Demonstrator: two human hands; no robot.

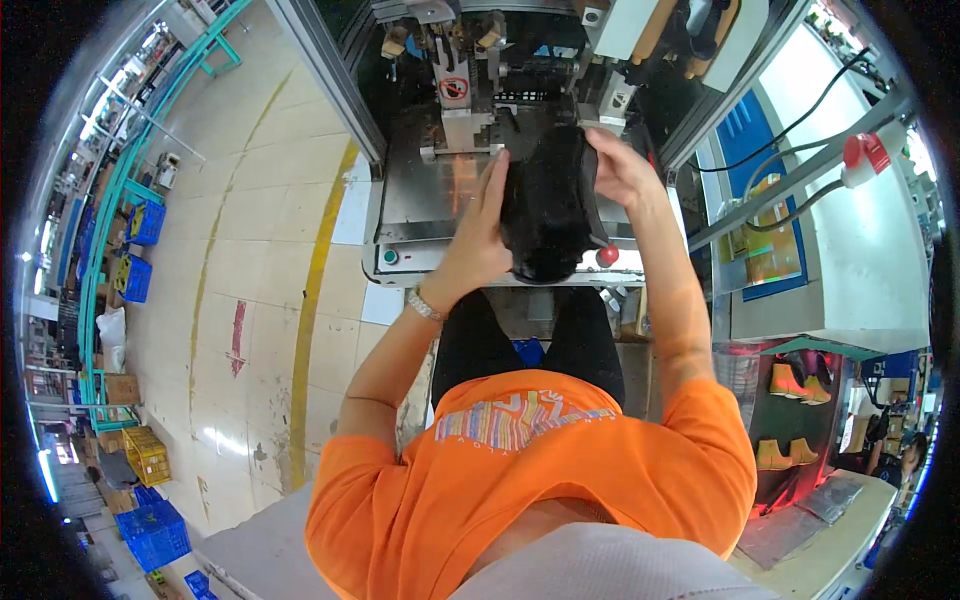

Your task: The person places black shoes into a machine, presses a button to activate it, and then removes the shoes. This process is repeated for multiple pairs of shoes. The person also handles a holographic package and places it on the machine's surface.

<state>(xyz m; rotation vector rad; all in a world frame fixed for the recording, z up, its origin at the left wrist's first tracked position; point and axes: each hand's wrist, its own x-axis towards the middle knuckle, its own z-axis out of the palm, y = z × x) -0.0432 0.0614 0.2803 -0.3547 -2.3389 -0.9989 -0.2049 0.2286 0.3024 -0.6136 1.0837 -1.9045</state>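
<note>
— Factory floor, pale tiles, grey metal press machine [440, 200] ahead?
— Yes; black soft boot upper [548, 215] above its plate, clasped between left hand [478, 240] and right hand [618, 165], fingers closed against its sides

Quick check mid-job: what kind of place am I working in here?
Most likely a shoe factory floor. Both hands, left hand and right hand, hold a black boot at a metal machine; tan boots sit on a rack, blue crates line the aisle.
</note>
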